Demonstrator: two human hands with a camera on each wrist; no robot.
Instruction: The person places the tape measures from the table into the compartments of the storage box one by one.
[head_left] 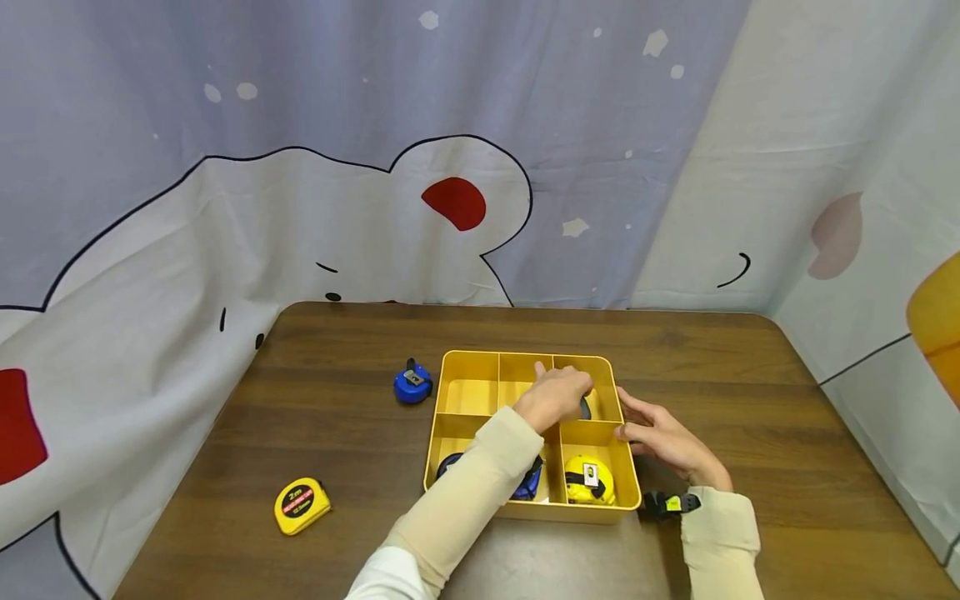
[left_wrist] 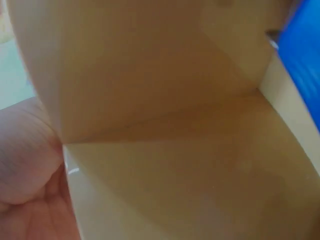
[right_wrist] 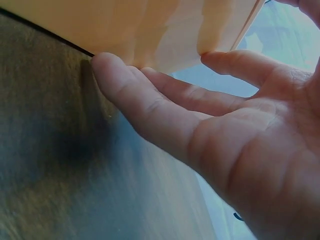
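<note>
A: Quick status pls, which step?

B: L hand [head_left: 555,398] is down in the far-right compt. of the yellow box [head_left: 555,513], by a dark thing [head_left: 585,408], mostly hidden. Prob. placing or lifting it, can't say which. Fingertips hidden, so can't tell its grip.

A: And R hand [head_left: 667,437]?

B: Fingers spread, fairly straight, tips on the box's right wall; seems to be steadying it.

A: Tape measures?

B: Yellow tape [head_left: 590,481] near-right compt.; blue tape [head_left: 529,483] partly under L sleeve [head_left: 465,508]. Outside, left: small blue tape [head_left: 412,385] just beside box, 2m tape [head_left: 302,506] farther off.

A: Next move needs?

B: IMO, L hand clearing the dividers, R keeping box still.
</note>
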